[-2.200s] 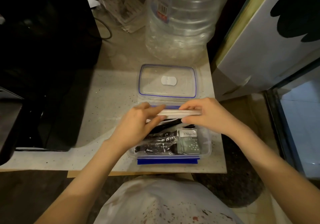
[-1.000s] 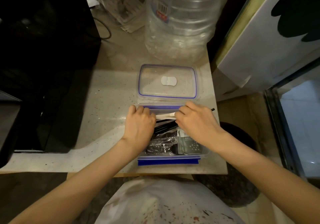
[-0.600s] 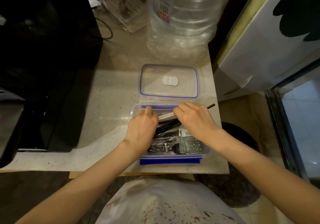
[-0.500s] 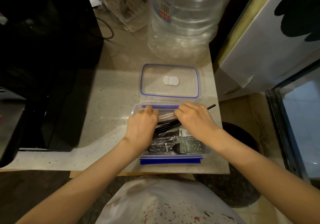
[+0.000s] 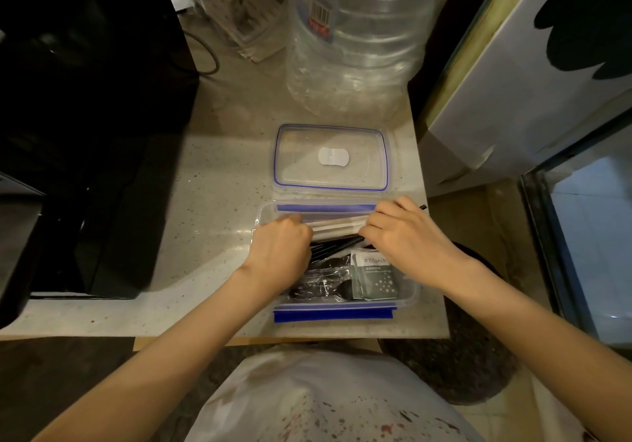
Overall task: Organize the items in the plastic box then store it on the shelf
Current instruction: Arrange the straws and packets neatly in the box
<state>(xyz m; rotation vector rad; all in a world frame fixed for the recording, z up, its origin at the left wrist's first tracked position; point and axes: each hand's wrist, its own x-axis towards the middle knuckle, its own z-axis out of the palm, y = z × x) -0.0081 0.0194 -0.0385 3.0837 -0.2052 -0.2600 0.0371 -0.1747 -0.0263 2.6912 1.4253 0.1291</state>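
Gripping white paper-wrapped sticks (image 5: 337, 228) at either end, left hand (image 5: 280, 253) and right hand (image 5: 407, 236) curled round them, inside open plastic box (image 5: 408, 296), lid (image 5: 331, 157) just beyond.

We see a clear rectangular plastic box (image 5: 408, 299) lying open on a speckled counter, near its front edge. Blue clip flaps run along its near and far long sides. Its lid (image 5: 331, 157), clear with a blue seal line and a white oval patch at the centre, lies flat just beyond the box. Inside the box, a bundle of white paper-wrapped sticks (image 5: 337, 229) lies lengthwise along the far wall. Black straws (image 5: 333, 249) lie beside it at a slant, one tip poking over the right rim. Wrapped black plastic cutlery (image 5: 323, 284) and a grey-green sachet (image 5: 375, 279) fill the near half.
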